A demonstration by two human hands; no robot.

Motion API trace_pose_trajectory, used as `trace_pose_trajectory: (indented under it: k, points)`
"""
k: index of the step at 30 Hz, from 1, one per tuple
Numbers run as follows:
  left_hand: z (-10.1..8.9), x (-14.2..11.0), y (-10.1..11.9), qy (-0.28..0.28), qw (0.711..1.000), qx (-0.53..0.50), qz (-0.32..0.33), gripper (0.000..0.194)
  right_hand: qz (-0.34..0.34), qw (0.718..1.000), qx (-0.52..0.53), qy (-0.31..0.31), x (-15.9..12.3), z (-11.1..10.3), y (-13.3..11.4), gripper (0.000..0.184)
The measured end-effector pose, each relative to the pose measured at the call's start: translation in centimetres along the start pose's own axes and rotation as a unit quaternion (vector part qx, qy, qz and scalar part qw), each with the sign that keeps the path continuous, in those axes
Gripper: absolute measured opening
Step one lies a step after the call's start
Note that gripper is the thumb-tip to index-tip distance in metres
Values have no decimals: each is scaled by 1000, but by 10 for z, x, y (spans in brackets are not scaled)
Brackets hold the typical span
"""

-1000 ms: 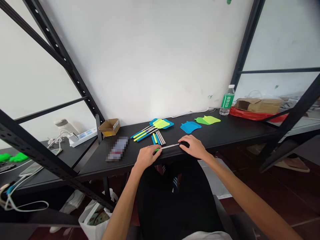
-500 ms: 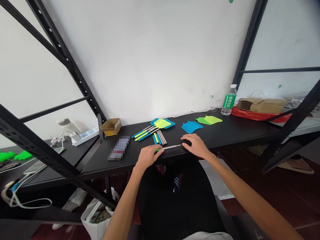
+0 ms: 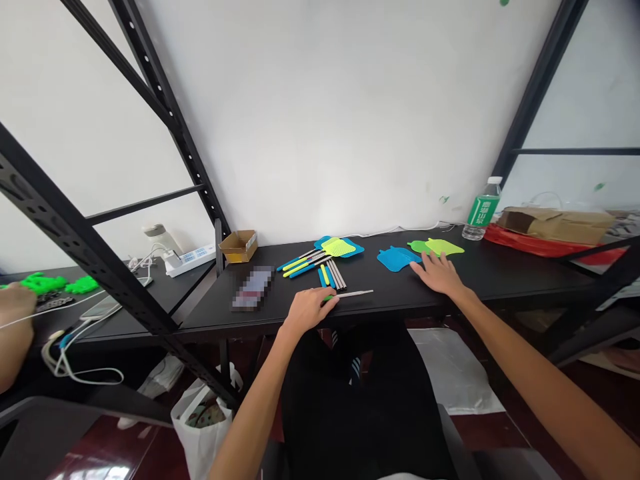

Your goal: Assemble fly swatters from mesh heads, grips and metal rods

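Observation:
My left hand lies at the front edge of the black table, closed over the green grip of a thin metal swatter rod. The rod's far end sticks out to the right, free of both hands. My right hand is flat with spread fingers, its fingertips beside a blue plastic swatter head and just below a lime-green one. Behind my left hand lie several metal rods with blue and yellow grips, and a yellow mesh head on a blue head.
A small cardboard box and a blurred flat object sit left on the table. A water bottle and a red tray with a cardboard package stand right. Another person's arm shows at far left, beside green objects.
My right hand has moved right, away from the rod's far end, to the swatter heads. Another person's arm has come into view at far left. My left hand stays on the grip.

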State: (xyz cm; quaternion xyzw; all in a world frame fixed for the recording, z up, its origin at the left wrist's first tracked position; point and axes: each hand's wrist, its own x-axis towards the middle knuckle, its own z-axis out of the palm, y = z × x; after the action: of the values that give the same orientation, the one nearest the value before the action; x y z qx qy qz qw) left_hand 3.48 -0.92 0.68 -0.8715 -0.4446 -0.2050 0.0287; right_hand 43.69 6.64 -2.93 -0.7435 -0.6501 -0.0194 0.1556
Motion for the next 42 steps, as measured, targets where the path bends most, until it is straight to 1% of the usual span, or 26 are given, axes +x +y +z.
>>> trace_pose_trajectory:
  k: [3, 5, 7, 10, 13, 17, 19, 23, 27, 29, 33, 36, 39, 42]
  points:
    - [0, 0, 1, 3, 1000, 0, -2, 39, 15, 1000, -17, -14, 17, 0, 18, 90]
    - [-1, -1, 1, 4, 1000, -2, -1, 37, 3, 999, -31, -24, 21, 1, 23, 85]
    - [-1, -1, 1, 4, 1000, -5, -1, 34, -16, 999, -48, -14, 20, 2, 23, 80]
    - [0, -1, 0, 6, 1000, -6, -4, 32, -33, 997, -70, 16, 10, 1, 18, 75]
    - [2, -1, -1, 11, 1000, -3, -8, 32, -47, 993, -86, 62, -7, -2, 13, 68]
    - [5, -1, -3, 18, 1000, 0, -3, 31, -49, 987, -117, 100, -30, -6, 8, 60]
    - [6, -1, -4, 20, 1000, 0, -1, 31, -46, 986, -114, 114, -38, -7, 6, 55]
    - [5, 0, -4, 20, 1000, -5, -2, 34, -34, 988, -82, 125, -44, -7, 5, 49]
    - [4, 0, -4, 13, 1000, -16, -1, 40, -2, 995, -46, 90, -49, -9, 1, 47]
    - [4, 0, -4, 12, 1000, -18, 1, 42, 19, 995, -45, 91, -54, -11, -4, 44]
    - [4, 0, -4, 12, 1000, -14, 1, 45, 35, 990, -69, 116, -67, -18, -12, 47]
    - [3, 0, -3, 7, 1000, -11, -1, 47, 39, 990, -79, 113, -73, -24, -9, 52]
    - [1, 1, -2, 0, 1000, -11, -3, 45, 48, 992, -73, 95, -71, -26, 0, 57]
    - [-1, 1, 0, -3, 1000, -10, -8, 42, 80, 991, -54, 87, -63, -24, 4, 61]
